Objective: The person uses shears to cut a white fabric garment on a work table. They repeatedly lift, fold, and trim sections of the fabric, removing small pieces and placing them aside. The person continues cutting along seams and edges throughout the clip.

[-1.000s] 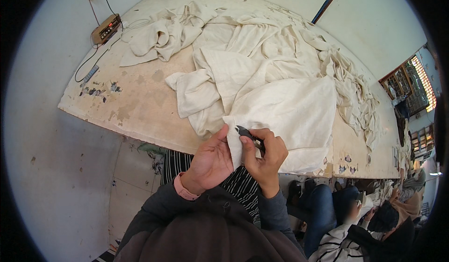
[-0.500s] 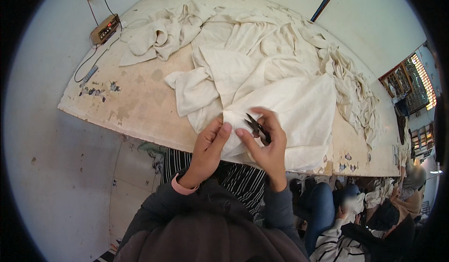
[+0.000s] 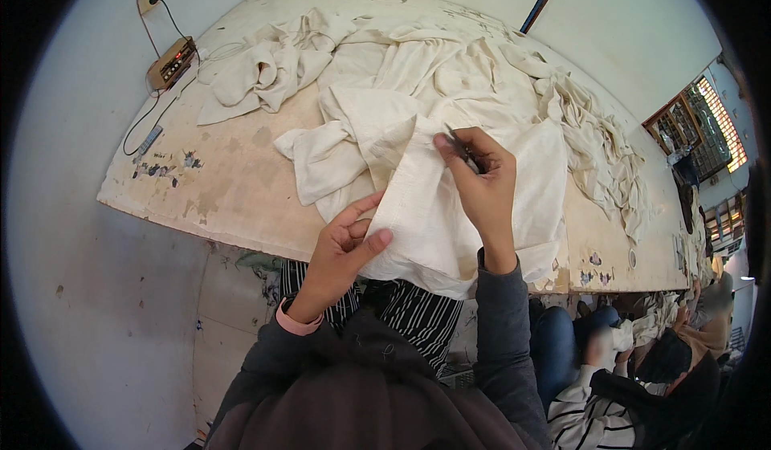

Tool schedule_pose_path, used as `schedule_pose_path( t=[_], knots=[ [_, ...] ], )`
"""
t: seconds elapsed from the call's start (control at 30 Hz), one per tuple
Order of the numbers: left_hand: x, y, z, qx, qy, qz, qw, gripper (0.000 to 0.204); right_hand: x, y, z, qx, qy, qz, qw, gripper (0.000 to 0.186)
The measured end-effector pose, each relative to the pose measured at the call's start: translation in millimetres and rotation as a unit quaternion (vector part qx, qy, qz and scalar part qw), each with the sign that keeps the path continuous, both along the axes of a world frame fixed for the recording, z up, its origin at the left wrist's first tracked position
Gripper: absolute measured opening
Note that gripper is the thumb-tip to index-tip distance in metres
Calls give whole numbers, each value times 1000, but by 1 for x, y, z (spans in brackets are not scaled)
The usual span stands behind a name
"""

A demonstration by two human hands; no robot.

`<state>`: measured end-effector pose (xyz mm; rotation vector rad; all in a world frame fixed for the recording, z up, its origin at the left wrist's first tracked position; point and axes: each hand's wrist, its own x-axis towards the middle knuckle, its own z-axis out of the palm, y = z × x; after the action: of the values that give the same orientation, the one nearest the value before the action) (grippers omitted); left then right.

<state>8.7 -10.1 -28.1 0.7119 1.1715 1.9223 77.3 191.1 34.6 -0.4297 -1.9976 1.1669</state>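
A cream cloth garment (image 3: 418,197) with stitched seams lies over the front of the table and hangs past its edge. My left hand (image 3: 344,253) grips its folded edge low down, thumb in front and fingers behind. Held in my right hand (image 3: 486,181) are small dark thread snips (image 3: 466,151), their tips pointing up and away. The right thumb touches the upper end of the same edge, so a seamed strip stands raised between both hands. Whether the blades are apart is hidden by the fingers.
More crumpled cream cloth (image 3: 269,69) covers the far left of the worn table (image 3: 233,185), and another heap (image 3: 602,145) lies along the right. A brown device box (image 3: 171,63) with cords sits against the left wall. Other people (image 3: 594,394) sit at the lower right.
My right hand has moved up and away with the snips, raising the cloth edge. My left hand has shifted slightly down and left, still gripping the cloth.
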Motion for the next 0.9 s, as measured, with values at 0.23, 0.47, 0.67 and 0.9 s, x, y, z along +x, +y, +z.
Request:
schedule_pose_path(
  t=[0.23,0.47,0.67,0.9],
  knots=[
    [-3,2,-9,4,-168,-2,986,33,26,-44,2,149,-77,-49,985,32],
    [2,1,-1,22,-255,-16,967,30,50,-57,-26,339,-38,1,940,25],
    [3,1,-11,6,-218,-24,976,33,51,-59,-31,411,-44,-33,910,24],
    [0,1,-13,20,-162,-2,987,31,44,-65,-28,150,-30,25,988,27]
  ],
)
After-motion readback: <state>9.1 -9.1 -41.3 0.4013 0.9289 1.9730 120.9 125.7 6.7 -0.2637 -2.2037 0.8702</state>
